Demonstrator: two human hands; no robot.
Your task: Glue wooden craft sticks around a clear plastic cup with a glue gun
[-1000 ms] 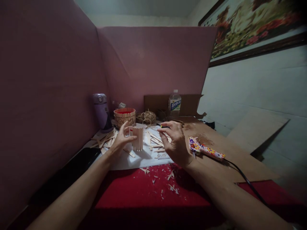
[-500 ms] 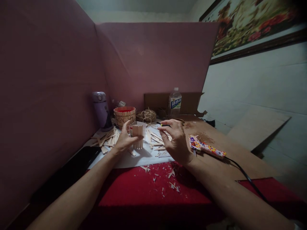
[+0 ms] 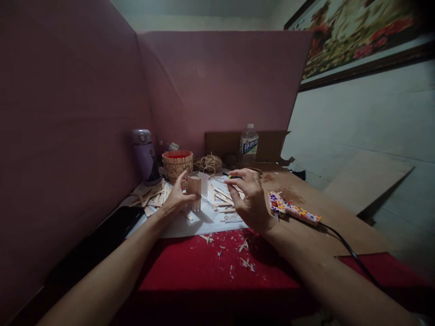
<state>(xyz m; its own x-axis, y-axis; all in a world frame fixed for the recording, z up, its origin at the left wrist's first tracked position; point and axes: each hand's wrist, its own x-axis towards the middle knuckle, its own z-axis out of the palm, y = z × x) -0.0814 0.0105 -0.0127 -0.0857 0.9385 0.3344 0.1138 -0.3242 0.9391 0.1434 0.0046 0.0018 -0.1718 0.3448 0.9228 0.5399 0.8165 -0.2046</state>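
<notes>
My left hand [image 3: 176, 199] is closed around a small clear plastic container [image 3: 204, 183] with upright wooden craft sticks [image 3: 194, 186] along its side. The container is held over the white paper, its bare clear wall facing right. To the right, my right hand [image 3: 250, 199] pinches a slim black-and-yellow tool [image 3: 231, 176] between thumb and fingers, its tip pointing left. A gap separates the tool from the container. What kind of tool it is cannot be made out, as the fingers cover much of it.
Loose craft sticks [image 3: 152, 197] lie on white paper [image 3: 183, 231]. Behind stand a stick-covered basket [image 3: 177, 166], twine [image 3: 210, 163], a purple flask [image 3: 145, 158] and a plastic bottle [image 3: 249, 145]. A flower-patterned glue gun [image 3: 294, 210] with a cord rests on cardboard at right. Shavings litter the red cloth [image 3: 210, 267].
The container has turned a little in my left hand, so its stick-covered side looks narrower and darker and more clear wall shows at right. My right hand has barely moved.
</notes>
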